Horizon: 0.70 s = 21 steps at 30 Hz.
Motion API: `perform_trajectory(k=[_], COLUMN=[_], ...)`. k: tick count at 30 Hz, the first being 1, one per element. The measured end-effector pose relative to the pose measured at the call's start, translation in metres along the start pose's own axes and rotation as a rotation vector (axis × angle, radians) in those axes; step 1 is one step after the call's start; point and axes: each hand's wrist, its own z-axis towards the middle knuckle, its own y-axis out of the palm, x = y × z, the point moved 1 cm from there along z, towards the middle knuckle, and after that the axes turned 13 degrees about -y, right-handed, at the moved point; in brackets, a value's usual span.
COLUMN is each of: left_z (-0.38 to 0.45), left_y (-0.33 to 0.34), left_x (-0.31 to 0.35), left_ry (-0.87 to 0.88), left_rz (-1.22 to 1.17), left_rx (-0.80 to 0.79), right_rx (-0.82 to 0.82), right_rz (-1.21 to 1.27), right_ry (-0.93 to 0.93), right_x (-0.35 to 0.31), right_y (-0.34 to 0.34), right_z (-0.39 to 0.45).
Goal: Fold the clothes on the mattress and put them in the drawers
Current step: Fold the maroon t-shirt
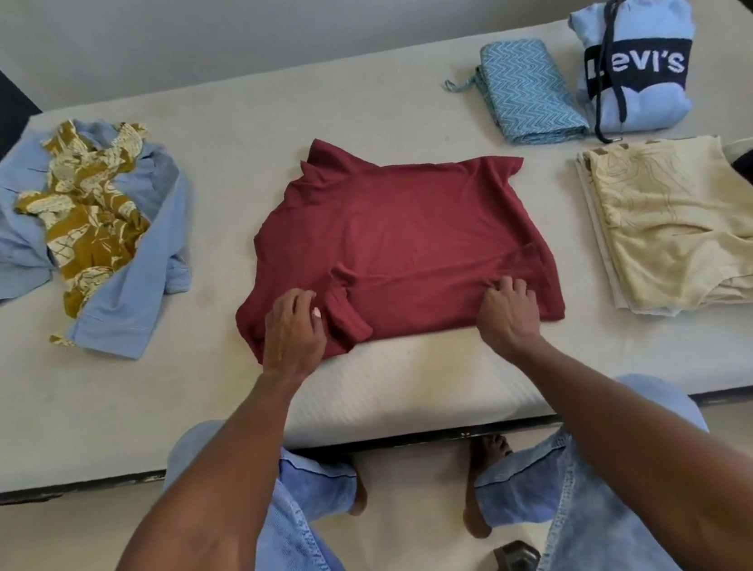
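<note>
One red shirt [400,244] lies mid-mattress [96,414]; your left hand [293,333] rests fairly flat on its near-left part; your right hand [507,307] pinches its near hem; two crumpled garments [84,235] lie left; four folded pieces [670,220] lie right.

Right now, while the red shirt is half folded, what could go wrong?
1. The dark red polo shirt has a sleeve bunched near the left hand; folding over it may trap a lump.
2. The right hand only pinches the hem, so the fold might slip crooked.
3. The shirt lies close to the folded beige T-shirt; a wide swing could muss that stack.
</note>
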Motion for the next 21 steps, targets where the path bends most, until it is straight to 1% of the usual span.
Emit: perform_trajectory(k=[1, 2, 4, 5, 7, 10, 12, 14, 15, 16, 17, 18, 19, 20, 21], left_z=[-0.001, -0.003, -0.008, -0.012, -0.018, -0.025, -0.026, -0.019, -0.014, -0.004, 0.01, 0.028, 0.044, 0.061, 0.076], left_y=[-0.003, -0.004, -0.003, -0.003, 0.002, 0.007, 0.006, 0.001, -0.003, -0.009, -0.016, -0.026, -0.04, -0.049, -0.057], left_x=[-0.007, -0.013, -0.025, -0.032, -0.039, -0.052, -0.056, -0.062, -0.061, -0.059, -0.057, -0.055, -0.048, -0.048, -0.051], left_ry=[0.012, 0.053, 0.164, 0.196, 0.252, 0.325, 0.347, 0.324, 0.29, 0.22, 0.097, -0.057, -0.222, -0.39, -0.539], left_rz=[-0.002, 0.012, 0.089, 0.147, 0.236, 0.295, 0.324, 0.242, 0.126, -0.032, -0.2, -0.346, -0.449, -0.523, -0.576], left_rx=[-0.028, -0.061, -0.128, -0.159, -0.174, -0.066, 0.023, 0.054, 0.024, -0.013, -0.074, -0.118, -0.12, -0.098, -0.07], right_rx=[0.018, 0.041, 0.055, 0.018, -0.086, -0.199, -0.264, -0.354, -0.396, -0.425, -0.426, -0.386, -0.315, -0.234, -0.154], right_rz=[0.005, 0.044, 0.248, 0.379, 0.565, 0.658, 0.691, 0.783, 0.879, 1.02, 1.198, 1.409, 1.625, 1.783, 1.844], right_ry=[0.008, -0.026, -0.143, -0.177, -0.157, -0.089, 0.005, 0.082, 0.092, 0.104, 0.119, 0.145, 0.181, 0.218, 0.25], right_x=[-0.013, -0.03, -0.07, -0.094, -0.129, -0.167, -0.174, -0.18, -0.181, -0.183, -0.186, -0.191, -0.191, -0.192, -0.19], right_y=[-0.003, -0.006, -0.007, -0.006, -0.003, 0.001, 0.0, -0.005, -0.01, -0.019, -0.028, -0.037, -0.045, -0.049, -0.049], right_z=[0.003, 0.007, 0.015, 0.017, 0.017, 0.02, 0.025, 0.035, 0.039, 0.045, 0.053, 0.063, 0.073, 0.083, 0.092])
